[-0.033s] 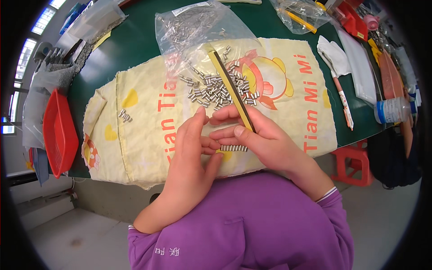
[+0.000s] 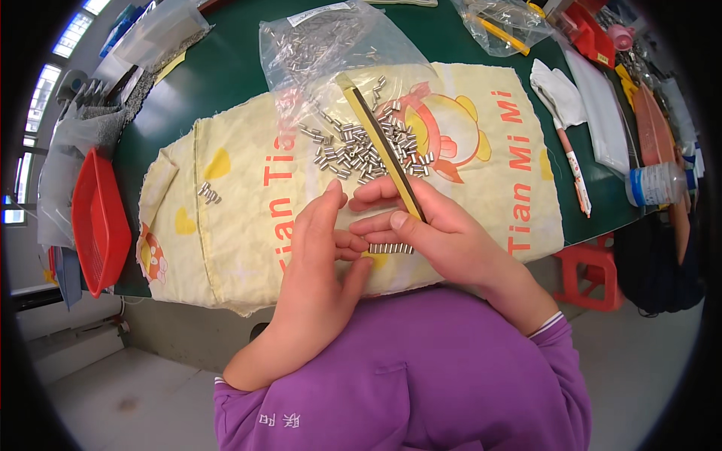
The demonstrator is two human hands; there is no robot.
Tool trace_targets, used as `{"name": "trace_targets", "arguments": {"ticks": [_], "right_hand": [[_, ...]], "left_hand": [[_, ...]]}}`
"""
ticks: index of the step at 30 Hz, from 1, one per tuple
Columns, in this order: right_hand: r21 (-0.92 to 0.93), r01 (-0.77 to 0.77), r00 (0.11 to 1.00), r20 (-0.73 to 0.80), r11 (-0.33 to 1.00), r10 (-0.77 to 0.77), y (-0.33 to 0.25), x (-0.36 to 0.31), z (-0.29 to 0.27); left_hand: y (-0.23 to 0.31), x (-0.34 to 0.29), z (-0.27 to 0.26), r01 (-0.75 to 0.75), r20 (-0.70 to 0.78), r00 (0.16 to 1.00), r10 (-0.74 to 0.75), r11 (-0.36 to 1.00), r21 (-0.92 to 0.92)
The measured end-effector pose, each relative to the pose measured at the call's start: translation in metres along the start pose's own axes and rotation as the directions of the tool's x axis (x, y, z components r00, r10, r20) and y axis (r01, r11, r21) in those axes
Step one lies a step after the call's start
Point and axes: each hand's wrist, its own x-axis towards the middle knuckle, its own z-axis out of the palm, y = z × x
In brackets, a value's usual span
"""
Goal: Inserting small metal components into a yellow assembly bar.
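My right hand (image 2: 445,231) is closed round the lower end of a long, narrow yellow-and-black bar (image 2: 383,143). The bar slants up and left across a loose pile of small silvery metal cylinders (image 2: 352,154) on a yellow printed cloth (image 2: 241,248). Below the right fingers, a neat row of similar cylinders (image 2: 389,248) lies side by side, partly hidden by that hand. Facing it, my left hand (image 2: 316,237) is loosely curved with fingers apart and nothing visible in it. Its lower fingertips are close to the row's left end; whether they touch it is hidden.
A clear plastic bag (image 2: 323,37) of cylinders lies behind the pile. Several loose cylinders (image 2: 209,193) rest on the cloth's left. A red basket (image 2: 101,225) stands at left. To the right are a pen (image 2: 577,180), a white cloth (image 2: 556,94) and a clear bottle (image 2: 656,185).
The bar's far end has swung slightly to the left and its yellow face shows wider. Both hands stay almost where they were.
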Motion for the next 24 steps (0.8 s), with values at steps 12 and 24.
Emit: {"name": "trace_targets", "arguments": {"ticks": [12, 24], "right_hand": [[-0.927, 0.166, 0.954, 0.064, 0.336, -0.294, -0.029, -0.060, -0.012], [-0.980, 0.184, 0.895, 0.135, 0.075, -0.425, 0.001, -0.053, -0.017]], "left_hand": [[-0.013, -0.010, -0.027, -0.184, -0.206, 0.963, 0.174, 0.982, -0.030], [-0.019, 0.002, -0.027, -0.221, -0.034, 0.972, 0.232, 0.955, 0.196]]}}
